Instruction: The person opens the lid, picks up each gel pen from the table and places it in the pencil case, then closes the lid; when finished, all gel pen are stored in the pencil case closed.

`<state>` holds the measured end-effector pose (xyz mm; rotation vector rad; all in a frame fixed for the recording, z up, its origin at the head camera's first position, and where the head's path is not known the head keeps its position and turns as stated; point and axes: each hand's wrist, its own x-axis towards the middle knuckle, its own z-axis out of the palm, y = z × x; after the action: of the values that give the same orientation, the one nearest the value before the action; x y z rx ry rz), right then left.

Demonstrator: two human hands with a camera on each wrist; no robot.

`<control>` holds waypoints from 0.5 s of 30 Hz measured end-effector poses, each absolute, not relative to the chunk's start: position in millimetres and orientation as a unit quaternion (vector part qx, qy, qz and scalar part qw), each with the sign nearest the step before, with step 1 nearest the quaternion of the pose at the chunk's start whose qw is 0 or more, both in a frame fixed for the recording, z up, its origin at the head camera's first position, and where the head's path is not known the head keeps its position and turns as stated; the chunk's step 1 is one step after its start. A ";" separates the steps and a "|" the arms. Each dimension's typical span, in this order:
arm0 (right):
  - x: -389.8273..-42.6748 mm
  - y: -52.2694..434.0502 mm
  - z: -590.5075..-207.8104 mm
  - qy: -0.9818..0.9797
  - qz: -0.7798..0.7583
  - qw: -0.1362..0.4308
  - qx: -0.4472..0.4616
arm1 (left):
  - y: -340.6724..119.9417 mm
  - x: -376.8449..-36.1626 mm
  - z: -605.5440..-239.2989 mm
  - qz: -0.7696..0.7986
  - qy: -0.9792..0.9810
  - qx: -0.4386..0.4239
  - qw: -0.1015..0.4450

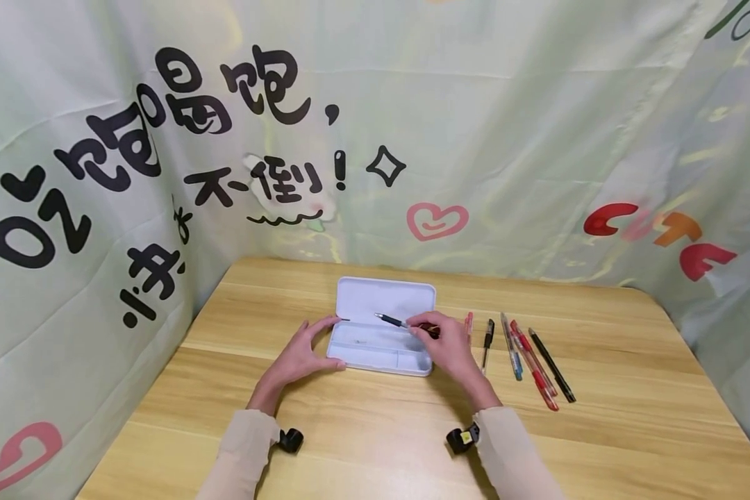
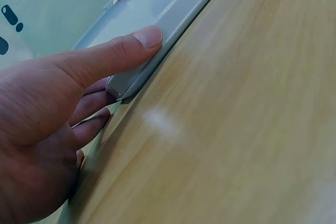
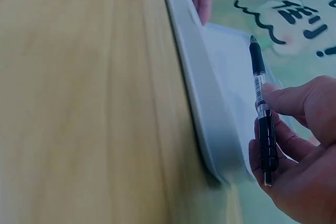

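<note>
A pale lilac pencil case (image 1: 365, 359) lies open on the table, its lid tilted back at the far side. At its left end my left hand (image 1: 300, 354) holds it, thumb on the front rim (image 2: 149, 38) and the other fingers around the end. My right hand (image 1: 446, 340) pinches a black click pen (image 3: 266, 135) between thumb and fingers over the right part of the case. In the head view the pen's tip points left, above the tray near the hinge. Dividers split the tray into compartments.
Right of the case lie several pens: a black-capped one (image 1: 488, 339), a clear one with a blue end (image 1: 511, 347), red ones (image 1: 534, 364) and a black one (image 1: 553, 367). A pink pen (image 1: 469, 325) is partly hidden behind my right hand. A printed curtain (image 1: 506, 173) hangs behind the table (image 1: 375, 444).
</note>
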<state>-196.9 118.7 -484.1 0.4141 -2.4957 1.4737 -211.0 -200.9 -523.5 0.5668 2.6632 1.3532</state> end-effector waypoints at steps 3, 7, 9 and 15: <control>-200.6 103.4 -487.7 -0.850 0.498 0.093 0.145 | -201.1 -211.2 -522.9 0.443 0.876 0.186 0.048; -204.3 87.7 -493.0 -0.856 0.489 0.073 0.151 | -201.0 -211.3 -522.6 0.441 0.876 0.190 0.045; -204.8 82.3 -494.8 -0.861 0.481 0.064 0.150 | -201.0 -211.2 -522.5 0.441 0.876 0.190 0.045; -204.3 72.0 -496.9 -0.877 0.453 0.044 0.151 | -200.9 -211.3 -522.4 0.441 0.876 0.189 0.046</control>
<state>-204.3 72.0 -496.9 0.4601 -2.6809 1.3854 -211.3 -200.9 -522.4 0.5775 2.6753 1.3469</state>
